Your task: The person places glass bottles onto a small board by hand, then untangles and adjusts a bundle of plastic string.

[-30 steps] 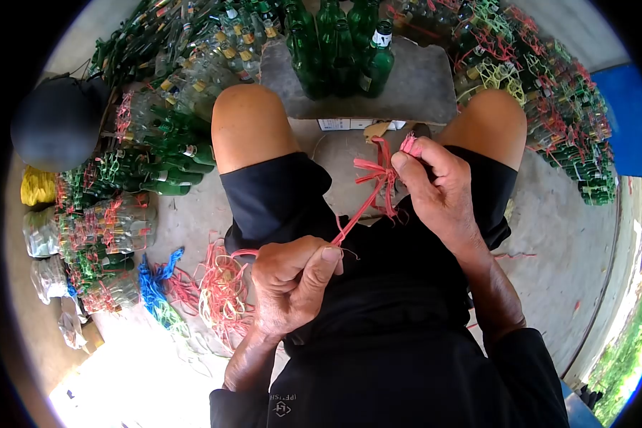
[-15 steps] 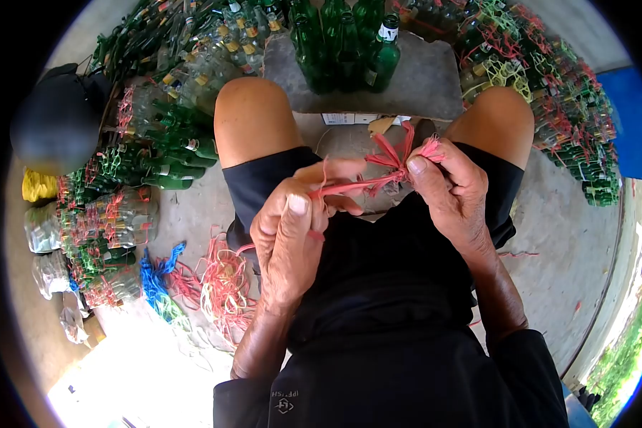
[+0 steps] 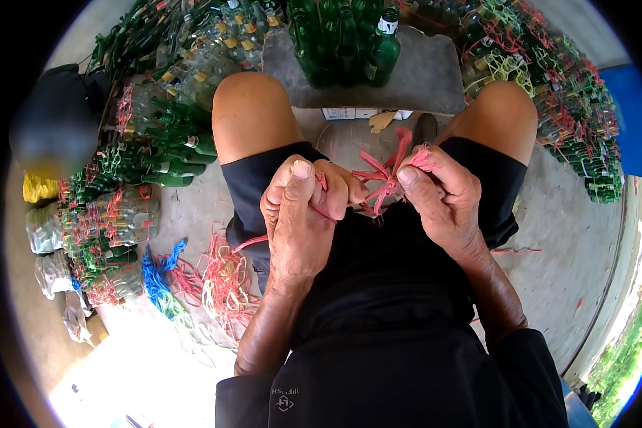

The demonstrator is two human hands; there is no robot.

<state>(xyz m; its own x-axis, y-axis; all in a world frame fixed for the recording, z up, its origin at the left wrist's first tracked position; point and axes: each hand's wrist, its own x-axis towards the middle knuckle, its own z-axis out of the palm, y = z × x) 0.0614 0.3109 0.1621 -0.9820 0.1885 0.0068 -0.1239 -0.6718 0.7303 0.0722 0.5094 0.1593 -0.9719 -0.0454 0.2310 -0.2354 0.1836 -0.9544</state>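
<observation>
Between my two hands, above my lap, is a knotted bunch of red plastic string (image 3: 385, 178) with frayed loose ends sticking up. My right hand (image 3: 442, 192) pinches the bunch between thumb and forefinger near the knot. My left hand (image 3: 303, 207) is closed on a strand of the same string, its fingers curled and reaching close to the knot. From below my left hand a tail of the string runs down to the left, toward a tangled heap of red and pale string (image 3: 225, 285) on the floor.
Several green bottles (image 3: 346, 50) stand on a grey board (image 3: 428, 78) ahead of my knees. Tied bundles of bottles (image 3: 114, 221) line the left, with more bundles (image 3: 556, 107) at the right. Blue string (image 3: 157, 274) lies left on the floor. A dark rounded object (image 3: 53, 128) is at far left.
My left hand has moved right and slightly up, its fingers now curled nearer the knot. The stretch of string between the hands is shorter. My right hand has shifted slightly left.
</observation>
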